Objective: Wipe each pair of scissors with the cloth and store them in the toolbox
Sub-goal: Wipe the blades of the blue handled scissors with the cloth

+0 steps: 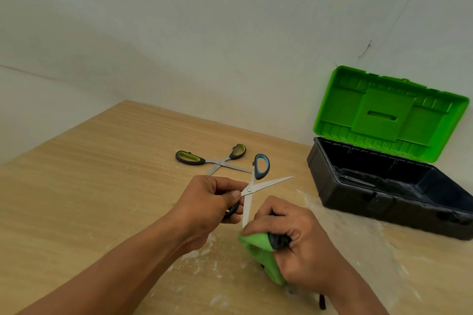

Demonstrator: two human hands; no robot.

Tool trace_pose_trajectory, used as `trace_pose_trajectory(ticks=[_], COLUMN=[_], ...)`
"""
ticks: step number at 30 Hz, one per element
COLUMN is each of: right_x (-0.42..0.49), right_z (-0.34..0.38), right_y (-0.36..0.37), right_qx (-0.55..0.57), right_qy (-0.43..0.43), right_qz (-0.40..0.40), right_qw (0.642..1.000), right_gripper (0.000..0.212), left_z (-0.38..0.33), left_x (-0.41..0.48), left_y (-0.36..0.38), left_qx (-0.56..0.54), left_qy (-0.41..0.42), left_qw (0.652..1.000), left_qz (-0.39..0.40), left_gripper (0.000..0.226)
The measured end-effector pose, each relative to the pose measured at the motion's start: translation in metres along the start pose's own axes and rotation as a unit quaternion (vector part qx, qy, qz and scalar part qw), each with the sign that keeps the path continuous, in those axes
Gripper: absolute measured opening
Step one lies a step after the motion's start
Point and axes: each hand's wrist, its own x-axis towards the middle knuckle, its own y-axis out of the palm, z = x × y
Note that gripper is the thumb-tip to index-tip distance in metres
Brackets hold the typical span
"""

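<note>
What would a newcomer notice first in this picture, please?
The open toolbox at the right, its bright green lid raised, catches the eye. At centre, the left hand holds blue-handled scissors spread open while the right hand pinches a green cloth round one blade tip. Green-handled scissors lie open on the wooden table behind.

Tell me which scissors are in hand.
The blue-handled scissors, gripped by the left hand, cloth on one blade; the green-handled scissors lie on the table.

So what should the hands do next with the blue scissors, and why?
Probably slide the green cloth up the blade toward the pivot. The right hand pinches it round only that blade's tip, while the left hand holds the blue scissors open.
</note>
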Motion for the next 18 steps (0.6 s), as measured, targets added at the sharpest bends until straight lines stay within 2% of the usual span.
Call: trace_pose_trajectory(ticks=[4,8,12,15,18], right_x=[0.007,0.007,0.009,0.006,0.005], right_z=[-0.01,-0.01,-0.005,-0.004,-0.003], right_y=[0.003,0.009,0.009,0.009,0.014], right_qx=[-0.086,-0.152,-0.149,-0.178,-0.21], right_qy=[0.01,0.019,0.002,-0.005,-0.017], right_qz=[-0.136,-0.164,-0.11,-0.043,-0.009], right_qw=[0.987,0.975,0.983,0.983,0.978], right_gripper=[0.037,0.039,0.037,0.036,0.035], left_z=[0.002,0.004,0.006,0.011,0.015], left_x=[-0.002,-0.001,0.0,0.0,0.001], left_y=[0.003,0.002,0.001,0.001,0.001], left_qx=[0.004,0.023,0.049,0.112,0.159], left_qy=[0.003,0.017,0.025,0.046,0.063], left_qw=[1.0,1.0,0.998,0.992,0.985], left_qz=[0.016,0.009,-0.003,-0.02,-0.027], left_gripper=[0.03,0.028,0.029,0.028,0.028])
